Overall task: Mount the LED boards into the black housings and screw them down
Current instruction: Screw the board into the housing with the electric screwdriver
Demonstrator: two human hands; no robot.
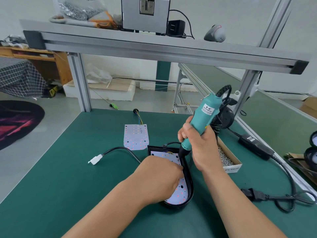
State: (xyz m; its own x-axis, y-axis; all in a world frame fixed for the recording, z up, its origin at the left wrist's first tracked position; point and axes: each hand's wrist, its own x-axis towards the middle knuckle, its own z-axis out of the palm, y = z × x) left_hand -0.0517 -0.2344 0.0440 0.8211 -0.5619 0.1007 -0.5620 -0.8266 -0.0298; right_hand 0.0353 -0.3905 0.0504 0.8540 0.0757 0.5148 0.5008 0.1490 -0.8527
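Observation:
A black housing (188,177) lies on the green mat with a white LED board (180,193) seated inside it. My left hand (159,176) rests on the board with its fingers curled down onto it; whether they pinch a screw is hidden. My right hand (195,143) grips a teal electric screwdriver (204,115), held tilted, its black tip touching the board's far right corner. A second LED board (136,136) with coloured wires lies loose on the mat behind the housing.
A cardboard box of screws (226,157) sits just right of the housing. The housing's cable ends in a white connector (94,159) at the left. A black power adapter (255,148) and its cord lie at the right. An aluminium frame shelf (154,48) spans overhead.

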